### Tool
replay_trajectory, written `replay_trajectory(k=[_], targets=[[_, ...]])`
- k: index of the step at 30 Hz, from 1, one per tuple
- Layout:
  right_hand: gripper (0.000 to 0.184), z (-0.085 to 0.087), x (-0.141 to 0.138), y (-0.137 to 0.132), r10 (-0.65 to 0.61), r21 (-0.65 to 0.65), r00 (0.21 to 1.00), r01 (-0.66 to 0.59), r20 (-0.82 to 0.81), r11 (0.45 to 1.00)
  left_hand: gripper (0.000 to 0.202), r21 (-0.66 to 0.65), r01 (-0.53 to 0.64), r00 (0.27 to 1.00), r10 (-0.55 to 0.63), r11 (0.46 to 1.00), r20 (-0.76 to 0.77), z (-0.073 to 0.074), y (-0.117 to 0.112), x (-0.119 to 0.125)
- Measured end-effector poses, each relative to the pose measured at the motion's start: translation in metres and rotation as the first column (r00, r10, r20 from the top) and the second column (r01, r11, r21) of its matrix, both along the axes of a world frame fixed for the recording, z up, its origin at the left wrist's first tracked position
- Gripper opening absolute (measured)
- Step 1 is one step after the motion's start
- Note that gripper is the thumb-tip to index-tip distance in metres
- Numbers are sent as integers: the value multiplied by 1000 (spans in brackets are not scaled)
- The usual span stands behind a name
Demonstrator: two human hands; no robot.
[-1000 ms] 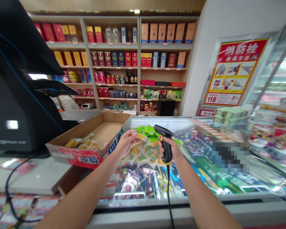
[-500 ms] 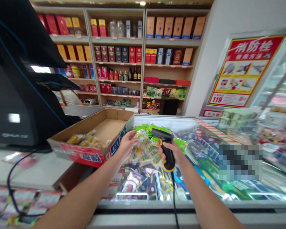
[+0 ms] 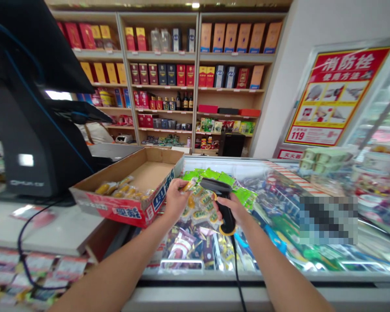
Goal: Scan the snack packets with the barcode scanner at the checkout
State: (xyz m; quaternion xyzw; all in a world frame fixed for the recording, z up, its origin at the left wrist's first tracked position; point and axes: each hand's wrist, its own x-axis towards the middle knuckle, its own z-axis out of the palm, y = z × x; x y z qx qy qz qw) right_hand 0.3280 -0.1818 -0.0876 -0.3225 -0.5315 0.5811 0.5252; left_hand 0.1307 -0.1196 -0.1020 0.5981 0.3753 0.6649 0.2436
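Observation:
My right hand (image 3: pixel 229 208) is wrapped round the grip of a black and yellow barcode scanner (image 3: pixel 216 187), whose head points left. Pinched in my left hand (image 3: pixel 177 197) is a small yellow snack packet (image 3: pixel 190 185) in clear wrapping, just left of the scanner's head. Under both hands, several more wrapped yellow snack packets (image 3: pixel 201 214) lie on the glass top of a freezer. Bright green packets (image 3: pixel 222 177) lie behind them, partly covered by the scanner. To the left, an open cardboard box (image 3: pixel 139 216) has more yellow packets in its near end.
A black checkout terminal (image 3: pixel 45 143) stands at left on the white counter (image 3: pixel 52 229). The scanner's cable (image 3: pixel 236 268) hangs over the freezer's front edge. Egg cartons (image 3: pixel 325 158) and tubs stand at right. Shelves of boxes (image 3: pixel 162 73) line the back wall.
My left hand has lifted a single packet clear of the pile, beside the scanner. The scanner's head has shifted slightly left.

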Motion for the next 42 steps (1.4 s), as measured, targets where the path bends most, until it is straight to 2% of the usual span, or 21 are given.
replay_trajectory(k=[13, 20, 25, 29, 32, 35, 39, 42], targets=[[24, 0, -2, 0, 6, 30, 998, -8, 58, 1000, 19, -20, 33, 999, -33, 999, 19, -6, 3, 2], [23, 0, 4, 4, -65, -27, 997, 64, -38, 998, 21, -44, 67, 998, -67, 997, 20, -9, 5, 1], [21, 1, 23, 17, -232, -158, 943, 198, -239, 967, 16, -13, 54, 986, -56, 998, -156, -3, 0, 5], [21, 1, 38, 26, -331, -171, 877, 287, -348, 942, 13, 77, 18, 945, 8, 997, -327, 12, -8, 19], [25, 0, 44, 29, -353, -145, 855, 322, -379, 935, 13, 113, 26, 907, 24, 993, -421, 25, -6, 37], [28, -1, 46, 30, -357, -136, 840, 331, -408, 934, 14, 100, -7, 877, 54, 995, -477, 33, 5, 58], [29, 0, 46, 29, -367, -141, 818, 340, -443, 930, 14, 68, -48, 841, 77, 997, -535, 32, 21, 76], [29, 2, 45, 28, -372, -155, 817, 338, -441, 928, 15, 85, -67, 826, 103, 994, -554, 32, 20, 74]])
